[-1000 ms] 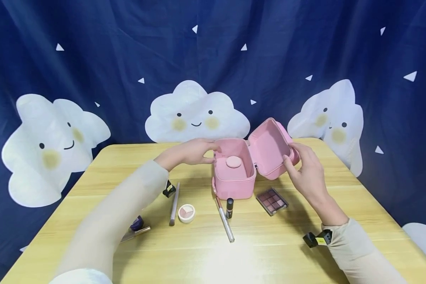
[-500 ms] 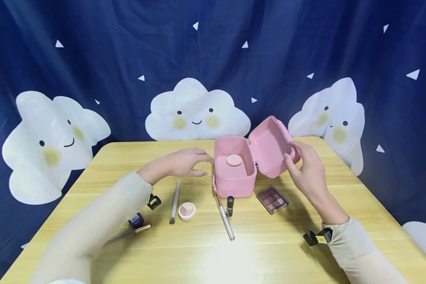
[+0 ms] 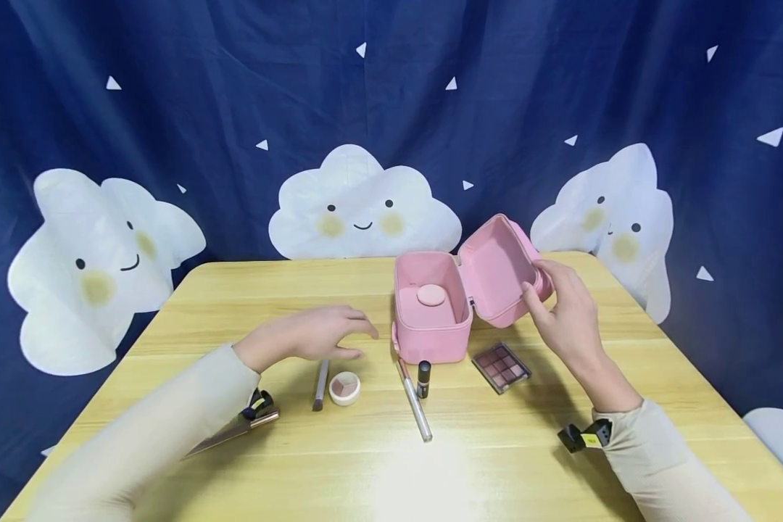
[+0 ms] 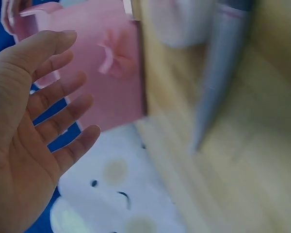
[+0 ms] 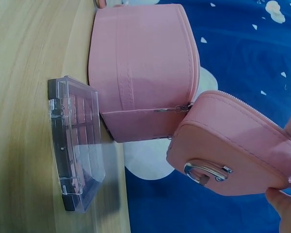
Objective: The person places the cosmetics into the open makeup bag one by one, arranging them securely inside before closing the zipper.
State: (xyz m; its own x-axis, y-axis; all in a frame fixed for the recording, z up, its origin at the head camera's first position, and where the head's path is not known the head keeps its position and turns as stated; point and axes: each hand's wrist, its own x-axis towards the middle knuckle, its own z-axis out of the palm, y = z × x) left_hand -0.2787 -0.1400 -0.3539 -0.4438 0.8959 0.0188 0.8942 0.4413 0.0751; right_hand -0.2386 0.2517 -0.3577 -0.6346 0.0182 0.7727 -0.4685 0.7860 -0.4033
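Note:
A pink makeup case (image 3: 433,344) stands at the back of the table, its lid (image 3: 494,268) swung out to the right. My right hand (image 3: 569,315) pinches the lid's outer edge between thumb and fingers. Inside the case lies a pale pink oval puff (image 3: 431,294). My left hand (image 3: 313,335) hovers left of the case with fingers spread and nothing held, as the left wrist view of the palm (image 4: 29,121) confirms. Below it lies a makeup brush (image 3: 321,384), its upper end hidden by the hand. A round three-shade compact (image 3: 344,388) sits beside the brush.
In front of the case lie a silver-handled stick (image 3: 416,406) and a black-capped tube (image 3: 423,379). An eyeshadow palette (image 3: 501,367) rests below the lid. A slim rose-gold item (image 3: 264,420) is partly behind the left forearm. A blue curtain (image 3: 391,87) hangs behind the table.
My left hand has let go of the case's left rim and moved left and toward me, over the brush. The right hand keeps its hold on the lid, nearly still.

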